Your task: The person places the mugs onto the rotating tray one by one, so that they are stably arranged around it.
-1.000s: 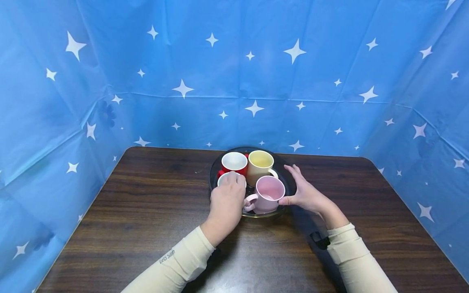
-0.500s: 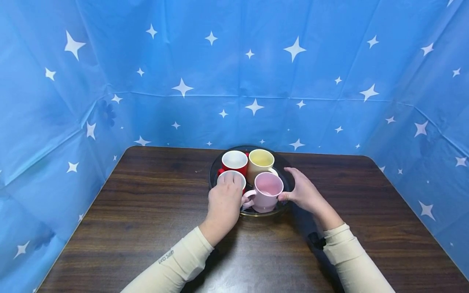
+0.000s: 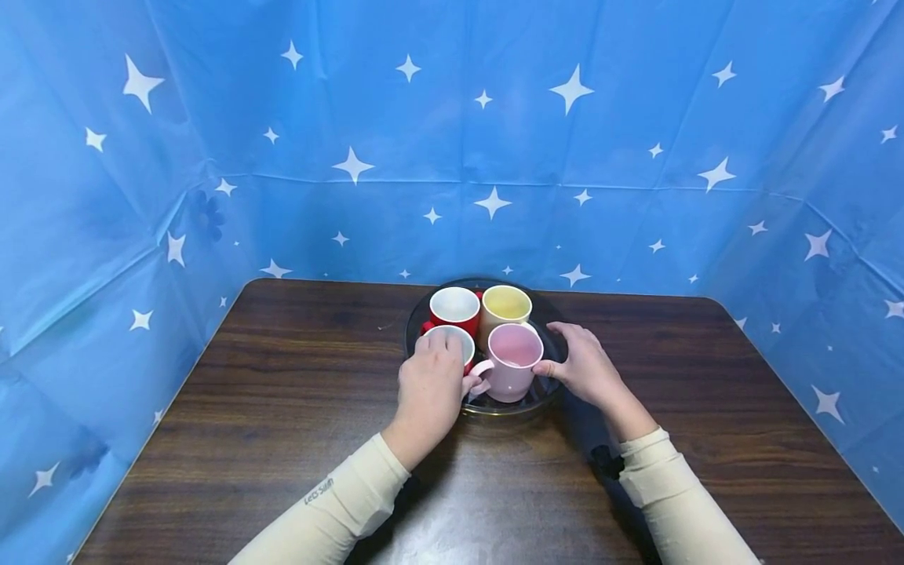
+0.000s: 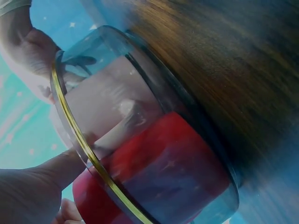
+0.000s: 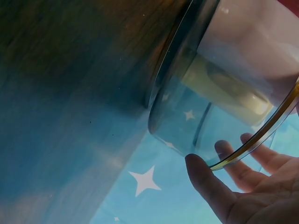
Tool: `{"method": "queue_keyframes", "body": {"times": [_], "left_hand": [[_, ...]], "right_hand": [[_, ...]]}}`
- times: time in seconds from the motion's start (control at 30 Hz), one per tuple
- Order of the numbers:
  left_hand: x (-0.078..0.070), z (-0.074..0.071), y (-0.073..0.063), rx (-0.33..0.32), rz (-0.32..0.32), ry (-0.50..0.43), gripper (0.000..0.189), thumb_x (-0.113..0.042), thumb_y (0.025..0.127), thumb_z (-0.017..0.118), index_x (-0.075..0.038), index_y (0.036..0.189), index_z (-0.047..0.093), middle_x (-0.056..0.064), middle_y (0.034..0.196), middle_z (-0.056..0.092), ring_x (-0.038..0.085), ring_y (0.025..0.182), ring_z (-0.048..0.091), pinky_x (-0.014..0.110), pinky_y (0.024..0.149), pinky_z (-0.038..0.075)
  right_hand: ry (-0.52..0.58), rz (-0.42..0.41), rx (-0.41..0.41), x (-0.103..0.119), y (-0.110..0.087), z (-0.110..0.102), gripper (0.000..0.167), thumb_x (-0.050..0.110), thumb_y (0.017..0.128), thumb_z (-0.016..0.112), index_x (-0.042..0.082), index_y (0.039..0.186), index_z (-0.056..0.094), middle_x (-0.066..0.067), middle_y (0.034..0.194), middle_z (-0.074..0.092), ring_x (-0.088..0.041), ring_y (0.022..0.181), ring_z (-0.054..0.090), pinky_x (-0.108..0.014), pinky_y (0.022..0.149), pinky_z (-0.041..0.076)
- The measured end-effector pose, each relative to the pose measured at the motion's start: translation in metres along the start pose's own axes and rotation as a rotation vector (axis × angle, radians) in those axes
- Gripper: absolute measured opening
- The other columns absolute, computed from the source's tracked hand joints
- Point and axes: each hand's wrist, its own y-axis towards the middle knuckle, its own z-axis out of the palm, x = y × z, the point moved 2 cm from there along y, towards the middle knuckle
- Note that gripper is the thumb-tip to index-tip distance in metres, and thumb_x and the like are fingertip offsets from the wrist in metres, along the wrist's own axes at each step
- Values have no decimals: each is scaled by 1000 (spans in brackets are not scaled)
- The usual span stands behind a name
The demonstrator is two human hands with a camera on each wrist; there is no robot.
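A round clear container [image 3: 494,411] with a gold rim and dark base stands on the table, with mugs inside. My left hand [image 3: 432,384] grips the near red mug [image 3: 469,366], its fingers over the mug's white interior. The left thumb [image 4: 63,168] reaches over the container's rim beside the pink mug's handle [image 3: 482,378]. At the front right stands the pink mug [image 3: 512,378]; my right thumb [image 3: 545,367] touches its side. The rest of my right hand [image 3: 588,367] spreads at the container's right rim, fingers loosely bent.
Behind, inside the container, stand another red mug [image 3: 455,306] and a cream mug [image 3: 506,304]. A dark wooden table [image 3: 304,377] lies under everything, backed by a blue star-patterned curtain [image 3: 395,118].
The pink mug has shifted back and slightly left in the container, with my right hand following at its side. My left hand stays at the near red mug. The view has tilted slightly.
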Motion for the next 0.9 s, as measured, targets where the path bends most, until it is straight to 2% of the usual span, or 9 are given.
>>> {"method": "queue_keyframes", "body": {"times": [0.17, 0.37, 0.47, 0.57, 0.67, 0.8, 0.9], "left_hand": [[0, 0, 0, 18, -12, 4, 65, -53, 77, 85, 0, 107, 63, 15, 97, 64, 27, 86, 62, 36, 54, 58], [2, 0, -1, -30, -3, -3, 65, -56, 76, 85, 0, 102, 63, 15, 93, 63, 27, 81, 62, 36, 51, 57], [8, -2, 0, -65, -3, -22, 71, -61, 73, 84, 0, 102, 62, 14, 90, 60, 26, 75, 60, 37, 50, 57], [22, -7, 5, -57, -21, -76, 80, -65, 68, 84, 1, 107, 60, 14, 91, 56, 27, 76, 58, 39, 52, 58], [42, -11, 13, 20, -76, -174, 88, -65, 63, 87, 1, 114, 56, 15, 97, 54, 29, 84, 57, 42, 56, 59], [72, -11, 22, 186, -173, -294, 97, -58, 65, 90, 2, 131, 52, 20, 116, 58, 35, 102, 58, 50, 71, 60], [86, -6, 25, 319, -179, -324, 104, -55, 67, 90, 3, 142, 48, 24, 130, 56, 40, 115, 57, 56, 83, 57]], "right_hand": [[-21, 19, 2, 2, 0, 0, 76, 31, 83, 83, -9, 139, 52, -31, 139, 54, -50, 132, 45, -63, 110, 36], [-31, 14, -1, 4, -2, 1, 74, 32, 85, 82, -8, 139, 51, -32, 141, 52, -50, 134, 43, -64, 110, 35], [-1, 1, 11, 0, -2, 0, 76, 31, 85, 82, -8, 141, 49, -33, 143, 48, -51, 136, 41, -65, 111, 33], [57, -10, 23, -8, -3, -3, 76, 25, 86, 82, -8, 143, 46, -33, 147, 42, -50, 138, 37, -64, 112, 33], [134, -21, 37, -18, -3, -9, 76, 19, 87, 80, -10, 146, 42, -34, 149, 36, -51, 136, 38, -64, 110, 35], [233, -12, 104, -32, -4, -17, 83, 26, 89, 76, -10, 151, 32, -34, 155, 28, -52, 137, 38, -65, 107, 38], [299, 13, 185, -41, -5, -18, 90, 30, 91, 74, -9, 155, 24, -34, 158, 24, -54, 140, 33, -65, 107, 39]]}}
